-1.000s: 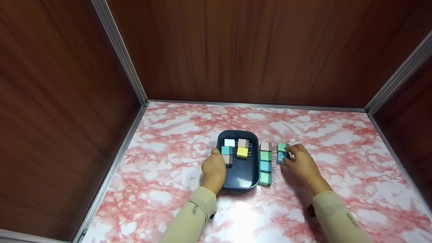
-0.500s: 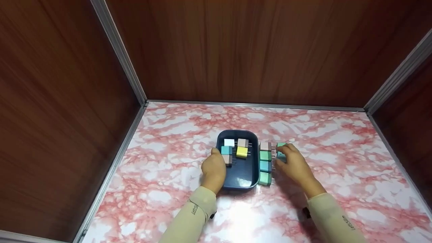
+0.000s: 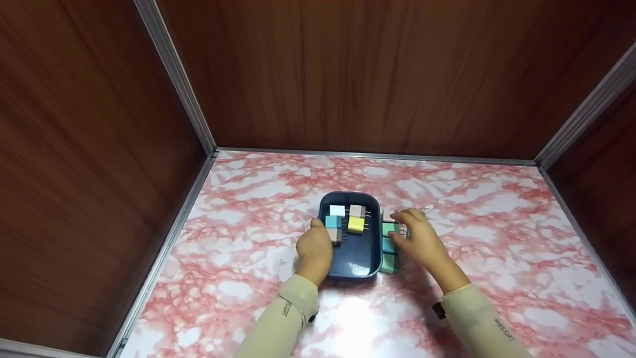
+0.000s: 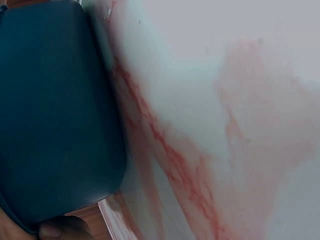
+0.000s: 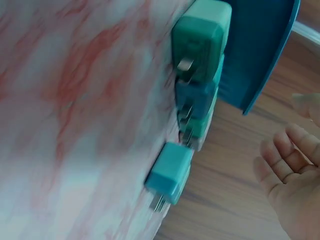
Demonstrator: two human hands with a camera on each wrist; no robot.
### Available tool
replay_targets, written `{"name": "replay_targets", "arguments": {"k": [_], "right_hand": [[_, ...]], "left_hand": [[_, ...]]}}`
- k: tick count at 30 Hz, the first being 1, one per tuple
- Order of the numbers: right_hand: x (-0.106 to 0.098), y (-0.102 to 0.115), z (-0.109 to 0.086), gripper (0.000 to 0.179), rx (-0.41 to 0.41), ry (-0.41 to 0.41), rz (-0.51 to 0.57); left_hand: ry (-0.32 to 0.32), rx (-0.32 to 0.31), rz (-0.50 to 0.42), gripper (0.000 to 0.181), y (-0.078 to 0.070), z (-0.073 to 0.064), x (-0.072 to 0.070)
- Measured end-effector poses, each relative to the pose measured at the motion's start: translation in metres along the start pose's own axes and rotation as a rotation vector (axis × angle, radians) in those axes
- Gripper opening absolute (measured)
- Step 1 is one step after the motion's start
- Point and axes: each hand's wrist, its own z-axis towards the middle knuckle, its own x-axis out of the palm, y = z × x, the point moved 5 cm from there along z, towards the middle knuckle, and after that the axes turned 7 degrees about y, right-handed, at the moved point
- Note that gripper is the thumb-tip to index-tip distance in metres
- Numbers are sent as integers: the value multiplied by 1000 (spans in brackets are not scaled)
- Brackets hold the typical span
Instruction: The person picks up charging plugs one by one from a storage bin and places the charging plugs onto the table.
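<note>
A dark blue tray (image 3: 355, 263) holds several charger plugs, among them a white one (image 3: 337, 211), a yellow one (image 3: 356, 224) and a teal one (image 3: 333, 222). My left hand (image 3: 315, 246) grips its left side, with fingertips (image 4: 65, 229) at the rim in the left wrist view. Along the tray's right side stands a column of plugs, including a green plug (image 3: 389, 263) nearest me. Over that column hovers my right hand (image 3: 420, 241), fingers spread and holding nothing. It hides most of the separate pair farther right; a blue plug (image 5: 170, 170) of that pair shows in the right wrist view.
The table (image 3: 248, 258) has a red and white marbled top. Brown wood-grain panels (image 3: 357, 74) wall in its back and both sides, framed by metal strips (image 3: 377, 155).
My right hand has moved left, from the separate pair of plugs to the column beside the tray. The left hand and the tray stay in place.
</note>
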Motion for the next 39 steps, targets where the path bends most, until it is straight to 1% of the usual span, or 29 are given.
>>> {"name": "replay_targets", "arguments": {"k": [6, 8, 15, 21, 29, 32, 39], "right_hand": [[13, 10, 4, 43, -21, 17, 12], [17, 14, 6, 43, -29, 19, 12], [34, 38, 15, 46, -91, 81, -7], [45, 52, 21, 48, -95, 130, -23], [59, 62, 29, 49, -102, 175, -38], [64, 65, 34, 48, -110, 181, -56], [74, 67, 43, 47, -111, 197, -72]], "left_hand": [[-13, -9, 24, 4, 0, -1, -1], [-1, -12, 21, 3, 0, -1, -2], [55, -17, -24, 4, 0, 0, 1], [108, -13, -59, 6, 1, 2, 2], [165, 0, -78, 7, 0, 3, 0], [167, 11, -66, 7, 0, 2, 0], [142, 18, -48, 6, 0, 2, 0]]}}
